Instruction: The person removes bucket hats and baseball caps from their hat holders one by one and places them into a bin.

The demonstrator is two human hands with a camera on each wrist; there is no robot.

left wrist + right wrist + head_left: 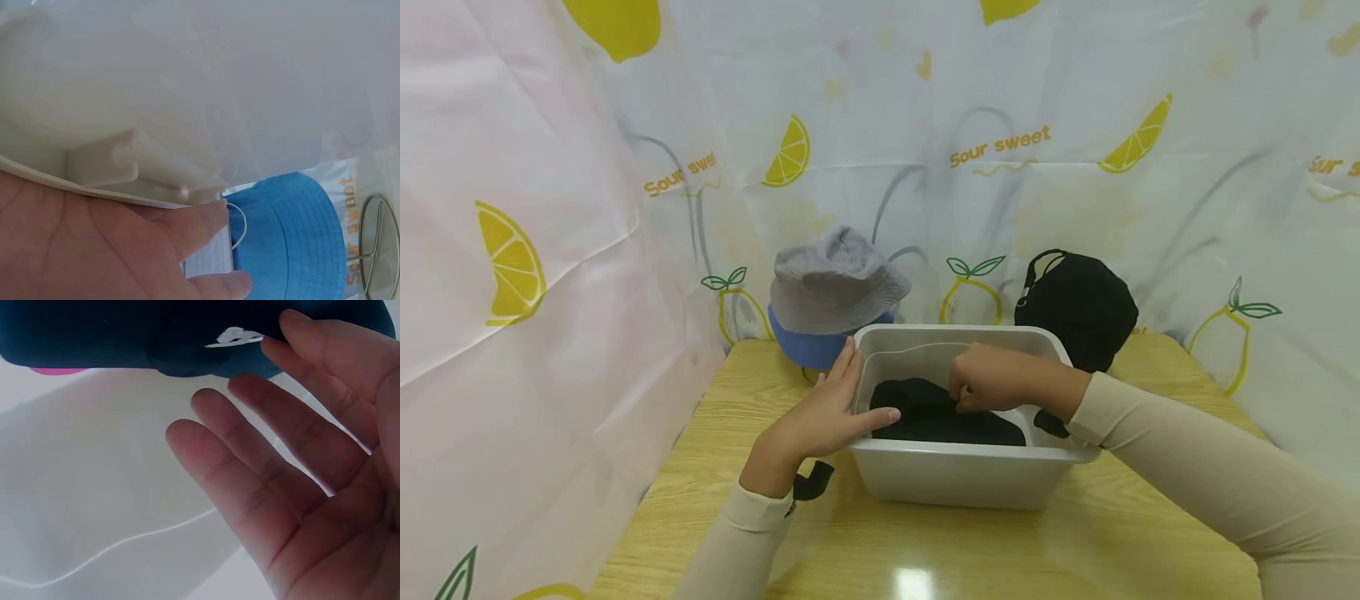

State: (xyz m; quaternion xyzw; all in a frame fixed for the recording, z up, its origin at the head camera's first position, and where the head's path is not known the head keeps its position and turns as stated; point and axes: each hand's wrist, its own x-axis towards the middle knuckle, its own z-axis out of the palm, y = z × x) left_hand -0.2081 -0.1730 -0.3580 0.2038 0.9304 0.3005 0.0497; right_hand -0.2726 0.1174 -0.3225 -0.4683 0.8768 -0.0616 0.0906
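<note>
A white plastic bin (955, 475) stands on the table, and a black cap (955, 427) lies inside it. My left hand (823, 421) rests along the bin's left rim, fingers extended, thumb over the inside; the left wrist view shows the palm against the rim. Down in the bin, my right hand (996, 377) is at the cap's upper right. In the right wrist view, its fingers (262, 425) are spread and loosely bent. Thumb tip and index tip are close together by the cap's white logo (234, 337), with no fabric visible between them.
Behind the bin at the left, a grey bucket hat (835, 283) sits over a blue hat (812, 348). A wire stand (378, 231) is beside the blue hat. Another black cap (1078, 308) stands behind right. Lemon-print cloth (910, 208) surrounds the wooden table (760, 400).
</note>
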